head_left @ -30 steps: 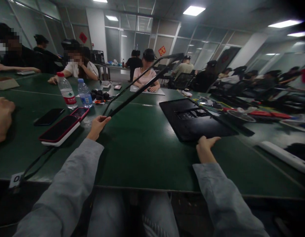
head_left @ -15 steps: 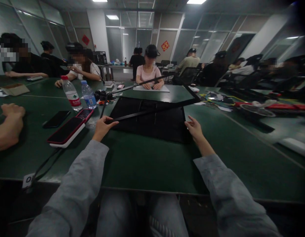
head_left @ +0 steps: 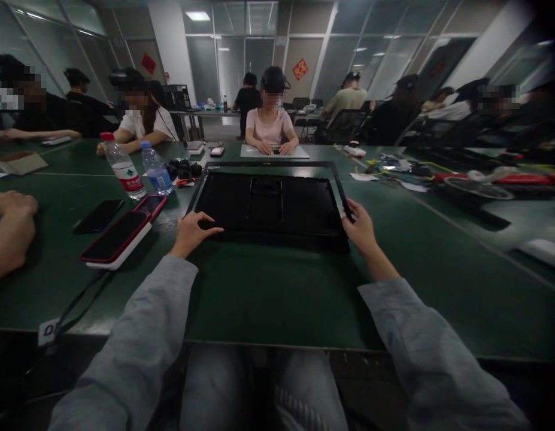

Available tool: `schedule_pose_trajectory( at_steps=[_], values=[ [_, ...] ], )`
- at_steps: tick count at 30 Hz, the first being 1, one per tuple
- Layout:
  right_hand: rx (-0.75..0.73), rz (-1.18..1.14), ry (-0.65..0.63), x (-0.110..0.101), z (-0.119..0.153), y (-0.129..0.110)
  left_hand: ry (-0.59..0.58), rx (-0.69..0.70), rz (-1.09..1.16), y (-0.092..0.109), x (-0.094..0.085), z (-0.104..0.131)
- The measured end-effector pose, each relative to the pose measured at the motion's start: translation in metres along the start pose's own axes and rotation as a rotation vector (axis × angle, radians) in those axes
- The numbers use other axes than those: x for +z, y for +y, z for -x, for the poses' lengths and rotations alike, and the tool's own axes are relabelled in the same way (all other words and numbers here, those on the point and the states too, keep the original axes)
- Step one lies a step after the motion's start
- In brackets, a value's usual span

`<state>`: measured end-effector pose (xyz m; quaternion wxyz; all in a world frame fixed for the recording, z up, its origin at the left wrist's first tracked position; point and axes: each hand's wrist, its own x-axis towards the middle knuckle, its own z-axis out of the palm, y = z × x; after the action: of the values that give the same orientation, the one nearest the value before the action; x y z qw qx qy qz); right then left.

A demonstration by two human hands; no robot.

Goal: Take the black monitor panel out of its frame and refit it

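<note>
A thin black rectangular frame [head_left: 304, 163] is held over a flat black panel [head_left: 227, 197] on the green table. My left hand [head_left: 193, 232] grips the frame's near left corner between thumb and fingers. At the near right corner, my right hand [head_left: 360, 227] has its fingers closed round the frame's side. The frame's far edge extends beyond the panel, with green table showing between them. Whether the near edges touch is hidden by the dark, similar surfaces.
Left of my hands are a red-capped bottle [head_left: 124, 167], a blue-capped bottle [head_left: 155, 170], a dark phone [head_left: 99, 216] and a red-edged phone [head_left: 115, 236]. Another person's hand [head_left: 12, 233] rests at far left. Cables [head_left: 400, 167] lie at back right.
The frame has swung from a tilted, raised position to nearly level over the panel. My right hand, apart from it before, has taken hold of its right side.
</note>
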<state>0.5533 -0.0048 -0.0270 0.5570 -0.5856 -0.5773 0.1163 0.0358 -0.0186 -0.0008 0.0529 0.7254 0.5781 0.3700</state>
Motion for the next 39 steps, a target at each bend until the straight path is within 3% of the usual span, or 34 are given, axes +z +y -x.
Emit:
schedule_pose_trajectory(
  at_steps=[4,18,22,26,28,31,39],
  values=[
    [-0.024,0.113,0.041,0.010,0.014,0.003,-0.027,0.063,0.042,-0.006,0.002,0.000],
    [0.029,0.251,0.027,0.009,0.032,0.004,-0.126,0.012,0.070,-0.002,0.003,0.002],
    [0.048,0.281,0.024,0.009,0.033,0.004,0.022,-0.063,0.039,-0.009,0.009,0.000],
    [0.093,0.259,0.048,0.010,0.035,0.009,0.199,-0.253,0.096,-0.028,0.016,-0.008],
    [0.097,0.251,0.069,0.011,0.035,0.012,0.189,-0.355,0.214,-0.039,0.019,-0.011],
    [0.090,0.264,0.054,0.015,0.030,0.012,0.171,-0.389,0.289,-0.047,0.019,-0.013],
    [0.041,0.187,-0.033,0.029,0.008,0.012,0.197,-0.445,-0.028,-0.034,-0.003,-0.002]
  ],
)
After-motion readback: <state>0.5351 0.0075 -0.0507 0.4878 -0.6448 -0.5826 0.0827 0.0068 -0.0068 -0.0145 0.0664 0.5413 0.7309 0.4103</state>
